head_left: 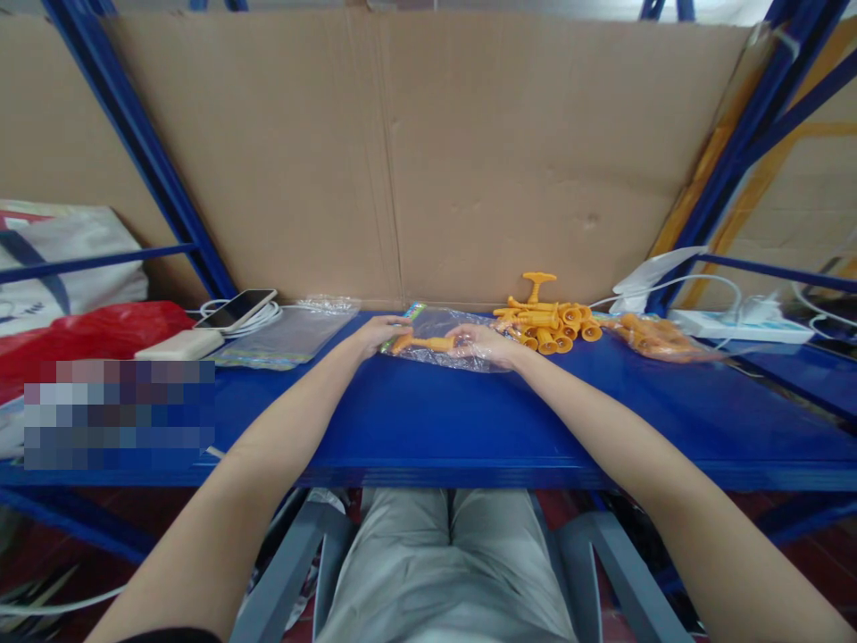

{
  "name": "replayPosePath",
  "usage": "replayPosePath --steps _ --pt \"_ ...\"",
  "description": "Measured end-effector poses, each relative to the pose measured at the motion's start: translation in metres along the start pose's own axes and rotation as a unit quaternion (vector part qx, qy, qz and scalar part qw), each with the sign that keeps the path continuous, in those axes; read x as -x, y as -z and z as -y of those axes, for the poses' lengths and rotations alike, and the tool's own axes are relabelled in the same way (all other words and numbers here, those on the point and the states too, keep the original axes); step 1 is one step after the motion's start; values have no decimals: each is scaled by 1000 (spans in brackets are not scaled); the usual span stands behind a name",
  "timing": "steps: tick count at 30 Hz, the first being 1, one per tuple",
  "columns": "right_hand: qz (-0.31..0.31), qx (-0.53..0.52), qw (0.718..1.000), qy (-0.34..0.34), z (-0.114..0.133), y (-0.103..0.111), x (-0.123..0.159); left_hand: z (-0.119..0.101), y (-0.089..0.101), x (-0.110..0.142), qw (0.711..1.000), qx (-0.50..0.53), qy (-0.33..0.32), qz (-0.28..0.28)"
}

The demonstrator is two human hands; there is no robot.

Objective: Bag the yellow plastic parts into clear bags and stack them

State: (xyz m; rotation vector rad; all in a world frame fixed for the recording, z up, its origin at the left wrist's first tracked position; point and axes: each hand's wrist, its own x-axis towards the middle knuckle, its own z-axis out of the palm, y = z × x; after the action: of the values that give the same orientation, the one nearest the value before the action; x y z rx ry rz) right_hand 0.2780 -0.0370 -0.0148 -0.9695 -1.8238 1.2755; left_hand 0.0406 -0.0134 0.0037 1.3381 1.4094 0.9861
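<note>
A clear plastic bag [434,319] with a green and blue printed edge lies on the blue shelf top. My left hand [378,334] pinches the bag's left end by that printed edge. An orange plastic T-handled piece [434,343] lies level at the bag, its handle toward my left hand. My right hand [483,345] has its fingers closed round the other end of the piece. Whether the piece is wholly inside the bag I cannot tell. Just right of my right hand is a pile of similar orange pieces [545,323] with flared ends.
Flat clear bags [295,335] lie at left, by a phone [237,310], white cable and white box [179,346]. A filled bag of orange pieces [660,338] and a power strip [743,327] are at right. Cardboard [522,161] stands behind; blue posts [144,147] flank the shelf.
</note>
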Motion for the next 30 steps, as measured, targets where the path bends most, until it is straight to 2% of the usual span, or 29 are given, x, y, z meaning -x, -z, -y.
replayPosePath --steps 4,6,8,10,13,16,20,22,25,28,30 --pt "5 26 1000 4 4 4 2 -3 -3 4 1000 7 -2 -20" --pt "-26 84 996 18 6 10 2 -4 -3 3 999 1 -2 -52" --pt "-65 186 980 27 10 18 3 -4 -1 1 995 -29 2 -91" --pt "-99 316 943 21 16 27 6 -2 3 -2 985 -94 -3 -142" --pt "-157 478 864 -18 28 40 14 2 9 -6 947 -241 -40 -208" --pt "-223 551 802 -63 41 49 23 4 11 -4 895 -374 -58 -237" --pt "-280 591 750 -98 55 61 34 5 5 2 833 -470 -101 -274" --pt "-283 612 728 -126 58 68 39 6 2 2 821 -483 -153 -263" --pt "-254 628 712 -182 57 78 42 7 -2 -2 827 -484 -206 -195" --pt "-224 630 709 -225 53 86 42 7 -4 -6 838 -489 -213 -119" --pt "-219 633 702 -242 51 89 41 7 -4 -7 842 -488 -209 -100"
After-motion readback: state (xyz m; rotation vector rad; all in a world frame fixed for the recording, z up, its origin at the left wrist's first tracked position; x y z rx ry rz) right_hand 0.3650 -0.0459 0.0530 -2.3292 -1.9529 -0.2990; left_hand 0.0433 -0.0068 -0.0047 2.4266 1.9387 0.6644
